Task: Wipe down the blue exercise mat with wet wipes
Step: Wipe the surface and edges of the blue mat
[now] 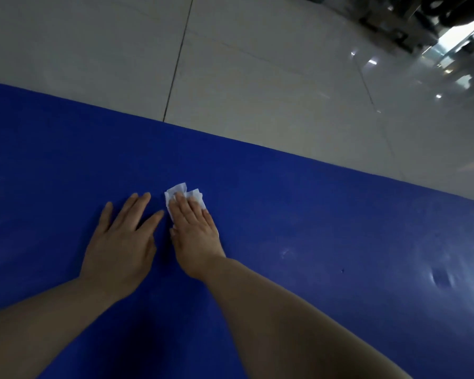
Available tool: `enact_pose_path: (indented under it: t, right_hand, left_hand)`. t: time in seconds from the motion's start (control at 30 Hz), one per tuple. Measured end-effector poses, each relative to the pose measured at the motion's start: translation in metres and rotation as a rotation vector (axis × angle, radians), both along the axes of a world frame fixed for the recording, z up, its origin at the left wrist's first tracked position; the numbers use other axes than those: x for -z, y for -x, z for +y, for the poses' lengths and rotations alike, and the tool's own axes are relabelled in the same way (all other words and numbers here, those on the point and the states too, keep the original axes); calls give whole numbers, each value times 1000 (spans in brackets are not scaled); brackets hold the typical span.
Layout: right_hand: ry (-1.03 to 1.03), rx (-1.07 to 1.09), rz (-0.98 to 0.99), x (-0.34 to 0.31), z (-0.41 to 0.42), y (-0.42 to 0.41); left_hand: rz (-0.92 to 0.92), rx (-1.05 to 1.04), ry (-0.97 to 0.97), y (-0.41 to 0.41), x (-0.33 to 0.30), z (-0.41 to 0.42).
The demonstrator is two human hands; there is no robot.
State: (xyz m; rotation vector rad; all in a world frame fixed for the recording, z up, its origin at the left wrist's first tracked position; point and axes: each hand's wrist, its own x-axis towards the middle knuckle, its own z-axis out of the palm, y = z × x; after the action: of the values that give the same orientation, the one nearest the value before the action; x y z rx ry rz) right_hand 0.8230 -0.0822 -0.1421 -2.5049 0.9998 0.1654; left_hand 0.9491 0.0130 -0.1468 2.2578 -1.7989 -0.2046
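Head view: right hand [195,233] flat on white wipe [179,191], left hand [121,242] spread (palm down) on blue mat [312,214].

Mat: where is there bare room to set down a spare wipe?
The blue mat is bare right of the right hand, up to the tiled floor, and left of the left hand. Crowded only around the wet wipe.

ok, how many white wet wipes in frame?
1. A crumpled white wet wipe lies on the blue exercise mat, pressed under the right hand's straight fingers. The left hand rests flat beside it, holding nothing. More could be stacked under the right palm.
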Motion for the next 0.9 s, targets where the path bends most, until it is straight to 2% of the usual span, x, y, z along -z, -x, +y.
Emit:
enact_pose_path:
  t: [0.27, 0.33, 0.47, 0.53, 0.6, 0.7, 0.8, 0.9]
  right_hand:
    - [47, 16, -52, 0, -5, 13]
    - [101, 159, -86, -1, -15, 34]
    - [178, 670, 8, -2, -26, 91]
    - [170, 757, 32, -1, -18, 96]
    - [202, 714, 15, 2, -6, 80]
    - [281, 467, -57, 4, 20, 33]
    - [184, 191, -121, 9, 51, -2]
    - [117, 129, -131, 8, 49, 5]
  left_hand:
    - [-23, 15, -141, -2, -1, 11]
    - [-18, 20, -136, -3, 0, 11]
    - [1, 17, -138, -4, 2, 12]
    - [15, 17, -129, -3, 2, 12]
    - [11, 21, -132, -3, 2, 12]
    - [10, 19, -139, -3, 2, 11]
    - [4, 19, -140, -3, 2, 11]
    - [6, 24, -137, -4, 1, 11]
